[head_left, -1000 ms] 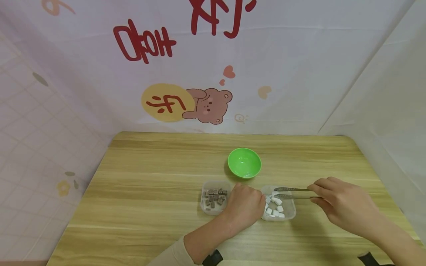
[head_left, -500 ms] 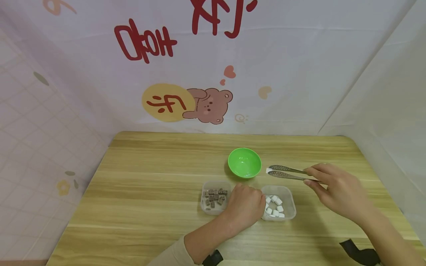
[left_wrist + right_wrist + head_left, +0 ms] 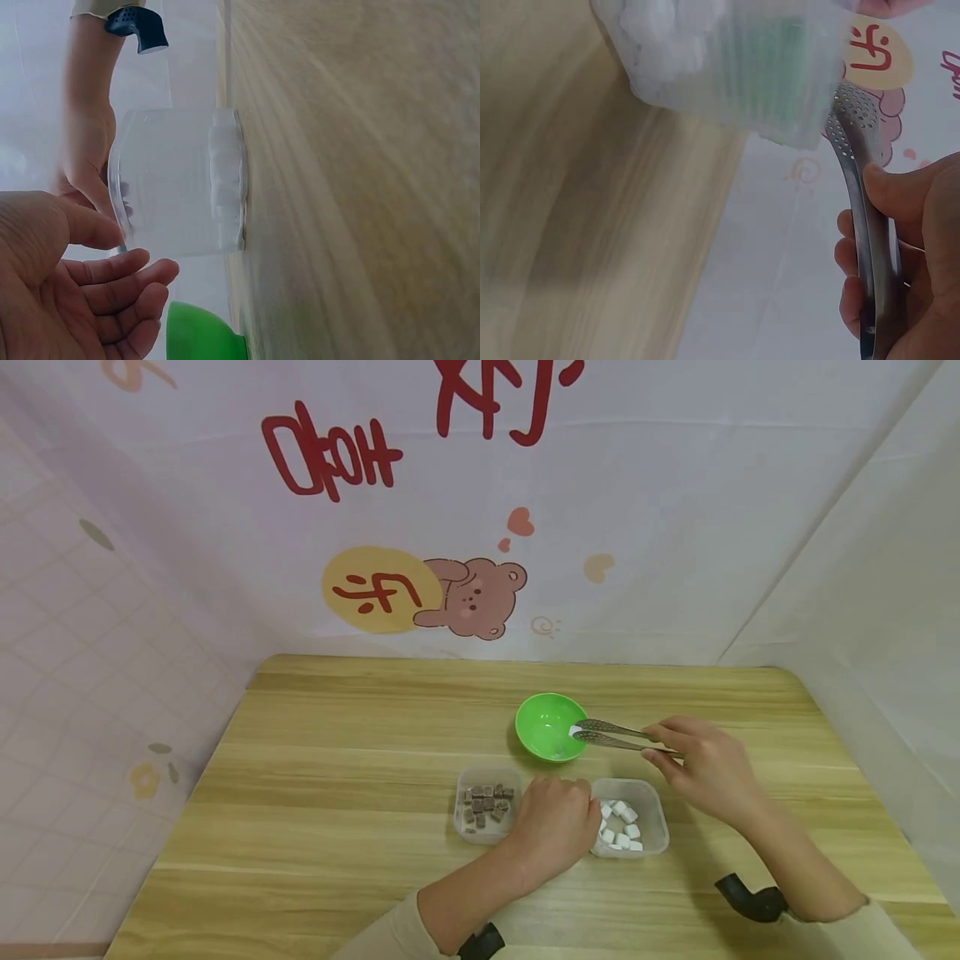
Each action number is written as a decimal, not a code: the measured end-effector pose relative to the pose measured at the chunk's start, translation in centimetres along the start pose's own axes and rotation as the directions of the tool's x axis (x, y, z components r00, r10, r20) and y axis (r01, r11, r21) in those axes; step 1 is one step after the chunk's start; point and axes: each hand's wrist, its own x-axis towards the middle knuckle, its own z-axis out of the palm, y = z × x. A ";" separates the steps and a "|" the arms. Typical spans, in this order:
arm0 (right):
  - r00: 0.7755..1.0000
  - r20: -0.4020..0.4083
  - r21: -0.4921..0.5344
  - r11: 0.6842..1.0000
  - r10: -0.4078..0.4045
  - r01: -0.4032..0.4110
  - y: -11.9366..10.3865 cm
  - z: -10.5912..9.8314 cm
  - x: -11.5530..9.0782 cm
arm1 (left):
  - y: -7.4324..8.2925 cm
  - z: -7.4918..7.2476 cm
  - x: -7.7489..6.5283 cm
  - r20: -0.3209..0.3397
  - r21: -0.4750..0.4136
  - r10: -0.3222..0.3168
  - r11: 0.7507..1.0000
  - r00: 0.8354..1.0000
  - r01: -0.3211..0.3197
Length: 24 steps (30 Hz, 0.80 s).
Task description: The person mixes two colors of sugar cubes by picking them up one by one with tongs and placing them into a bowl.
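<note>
My right hand [image 3: 708,768] holds metal tongs [image 3: 618,732] with perforated tips, squeezed between thumb and fingers. A white cube [image 3: 574,731] is caught at the tips, over the right side of a green bowl [image 3: 538,720]. My left hand [image 3: 557,825] pinches the near rim corner of a clear plastic container [image 3: 654,817], as the left wrist view shows with the thumb [image 3: 94,229] at the rim. Several white cubes [image 3: 630,832] lie in that container. The right wrist view shows the tongs [image 3: 870,210] from below, their tips partly behind the container's wall [image 3: 780,90].
Left of my left hand stands a second clear container [image 3: 459,818] with several brown cubes [image 3: 487,804]. Black wrist mounts [image 3: 753,902] sit at both forearms. A white printed curtain [image 3: 637,510] hangs behind the wooden table [image 3: 337,760].
My right hand has lifted the tongs from the white-cube container, now with a white cube in them, and moved left and away from me to the bowl. My left hand stays in place.
</note>
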 end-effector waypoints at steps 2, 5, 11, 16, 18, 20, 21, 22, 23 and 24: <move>1.000 0.011 0.000 1.000 0.012 -0.012 -0.1 0.5 0.1 | 0.0 0.0 0.0 0.009 -0.018 -0.012 1.000 1.000 0.012; 0.999 0.031 -0.004 0.999 0.036 -0.036 -0.3 1.0 0.2 | 0.0 -0.1 0.1 0.025 -0.041 -0.028 0.999 0.999 0.029; 0.996 0.055 -0.008 0.998 0.064 -0.064 -0.5 1.1 0.2 | 0.1 -0.3 0.1 0.048 -0.058 -0.044 0.997 0.998 0.047; 0.998 0.038 -0.008 0.999 0.048 -0.047 -0.4 -0.2 0.0 | 0.1 -0.3 0.2 0.052 -0.077 -0.055 0.995 0.997 0.059; 0.999 0.025 -0.008 0.999 0.033 -0.033 -0.3 -0.9 -0.2 | 0.1 -0.3 0.2 0.051 -0.097 -0.061 0.993 0.997 0.066; 1.000 0.011 -0.014 1.000 0.021 -0.021 -0.2 -1.7 -0.3 | 0.0 -0.4 0.2 0.050 -0.112 -0.065 0.991 0.997 0.070; 1.000 0.004 -0.018 1.000 0.016 -0.016 -0.2 -2.1 -0.4 | -0.1 -0.4 0.3 0.050 -0.120 -0.066 0.990 0.997 0.071; 1.000 -0.001 -0.025 1.000 0.012 -0.012 -0.3 -2.5 -0.5 | -0.1 -0.5 0.3 0.046 -0.124 -0.065 0.990 0.997 0.070; 1.000 -0.008 -0.032 0.999 0.008 -0.008 -0.3 -2.9 -0.6 | -0.1 -0.5 0.3 0.043 -0.123 -0.064 0.990 0.997 0.069; 1.000 -0.012 -0.038 0.999 0.005 -0.005 -0.3 -3.2 -0.7 | -0.2 -0.5 0.3 0.043 -0.122 -0.063 0.990 0.997 0.068</move>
